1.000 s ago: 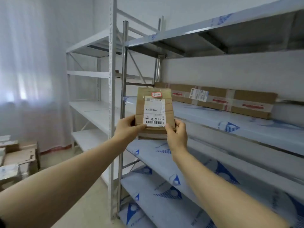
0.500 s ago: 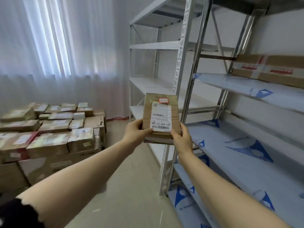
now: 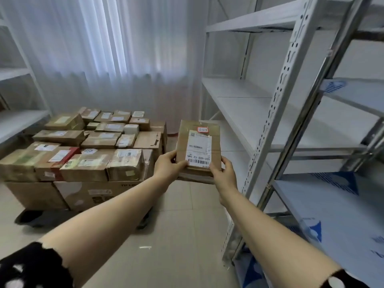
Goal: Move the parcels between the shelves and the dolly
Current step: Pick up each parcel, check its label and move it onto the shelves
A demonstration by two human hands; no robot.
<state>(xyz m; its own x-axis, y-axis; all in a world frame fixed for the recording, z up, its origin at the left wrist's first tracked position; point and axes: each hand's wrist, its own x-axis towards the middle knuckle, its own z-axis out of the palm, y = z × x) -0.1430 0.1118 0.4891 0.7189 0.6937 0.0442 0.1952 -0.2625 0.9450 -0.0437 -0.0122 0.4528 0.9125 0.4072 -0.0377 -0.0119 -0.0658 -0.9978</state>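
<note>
I hold a small brown cardboard parcel (image 3: 199, 140) upright in front of me, its white barcode label and a small red sticker facing me. My left hand (image 3: 168, 166) grips its lower left corner and my right hand (image 3: 225, 175) grips its lower right corner. The parcel hangs in the air over the floor, left of the white shelving unit (image 3: 268, 113). The dolly (image 3: 37, 217) stands to the left, loaded with several taped cardboard parcels (image 3: 99, 146) stacked on large boxes.
A second rack with blue-and-white film-covered shelves (image 3: 340, 206) stands at the right, close to my right arm. Another white shelf (image 3: 16, 123) shows at the far left edge. White curtains (image 3: 104, 50) cover the back wall. Pale floor tiles (image 3: 178, 242) lie below my arms.
My view has swung left from the film-covered rack toward the dolly. The parcel stays in both hands and now sits beside the white shelving unit, with the loaded dolly fully in view.
</note>
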